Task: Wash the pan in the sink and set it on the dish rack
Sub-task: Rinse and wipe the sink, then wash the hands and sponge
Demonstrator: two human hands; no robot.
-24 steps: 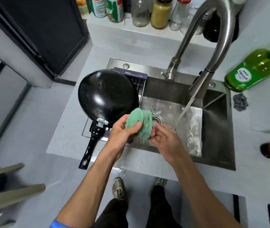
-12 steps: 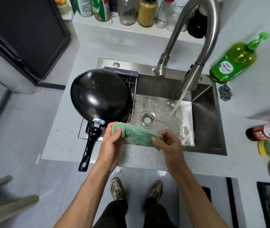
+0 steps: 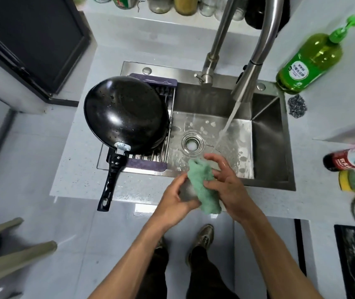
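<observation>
- The pan (image 3: 127, 113) sits upturned on the dish rack (image 3: 150, 162), left of both hands, its handle toward the person; nearer the left hand (image 3: 175, 201).
- The green cloth (image 3: 203, 188) stands lengthwise, gripped by left hand and right hand (image 3: 228, 186).

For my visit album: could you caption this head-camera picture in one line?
Both hands, left and right, hold a green cloth over the sink's front edge; the black pan sits on the dish rack, tap running.
</observation>
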